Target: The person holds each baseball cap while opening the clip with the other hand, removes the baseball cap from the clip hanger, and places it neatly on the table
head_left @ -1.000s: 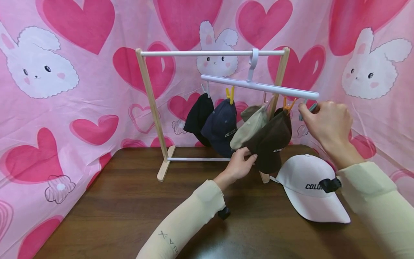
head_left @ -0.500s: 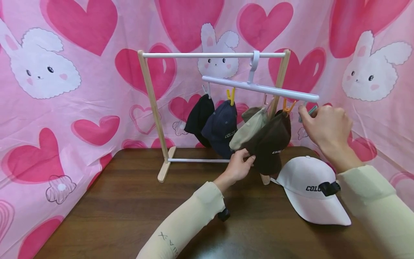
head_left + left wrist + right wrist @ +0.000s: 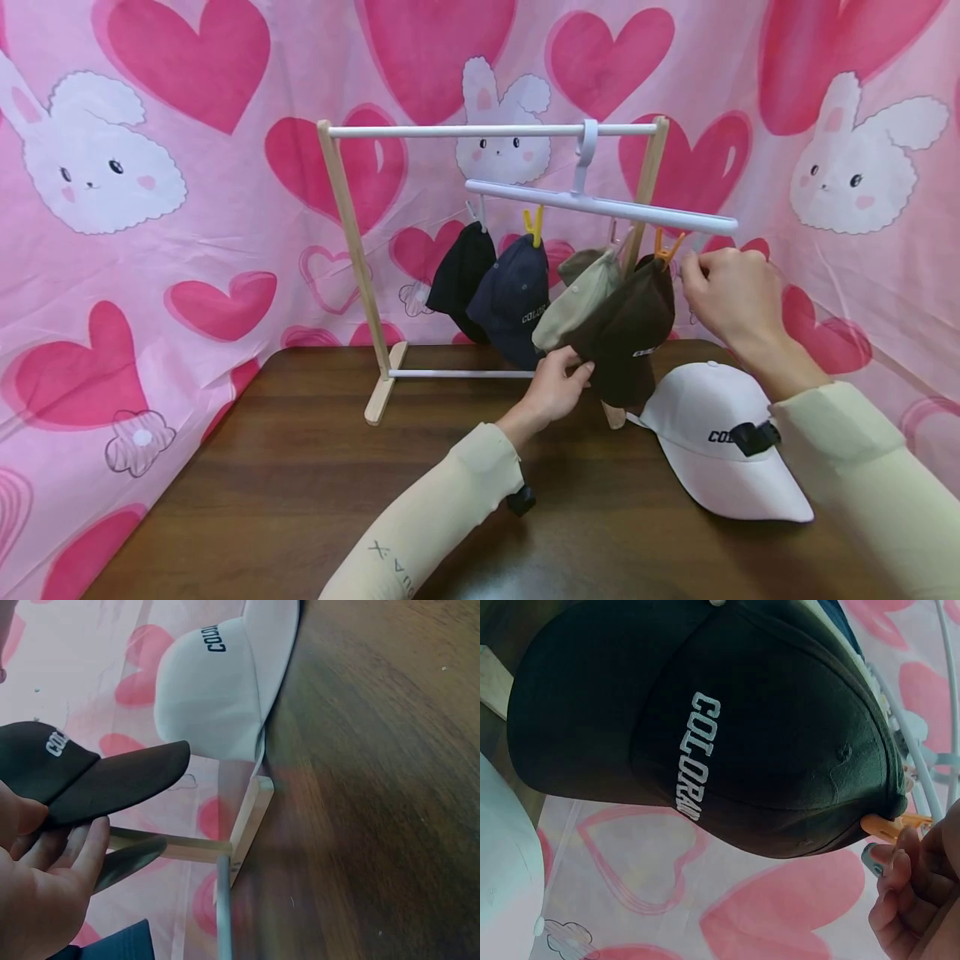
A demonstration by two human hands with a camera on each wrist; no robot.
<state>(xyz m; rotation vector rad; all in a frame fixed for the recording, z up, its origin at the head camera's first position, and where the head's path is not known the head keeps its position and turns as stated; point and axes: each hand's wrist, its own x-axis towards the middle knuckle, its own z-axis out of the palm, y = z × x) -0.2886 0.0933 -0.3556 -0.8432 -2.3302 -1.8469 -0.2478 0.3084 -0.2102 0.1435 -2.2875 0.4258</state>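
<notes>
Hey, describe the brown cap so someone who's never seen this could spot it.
On the table, a rack bears a tilted white hanger. Near the hanger's lower end, an orange clip holds the brown cap. A black cap, a navy cap and a beige cap hang beside it, but only this one is brown, its brim in the left hand.
</notes>
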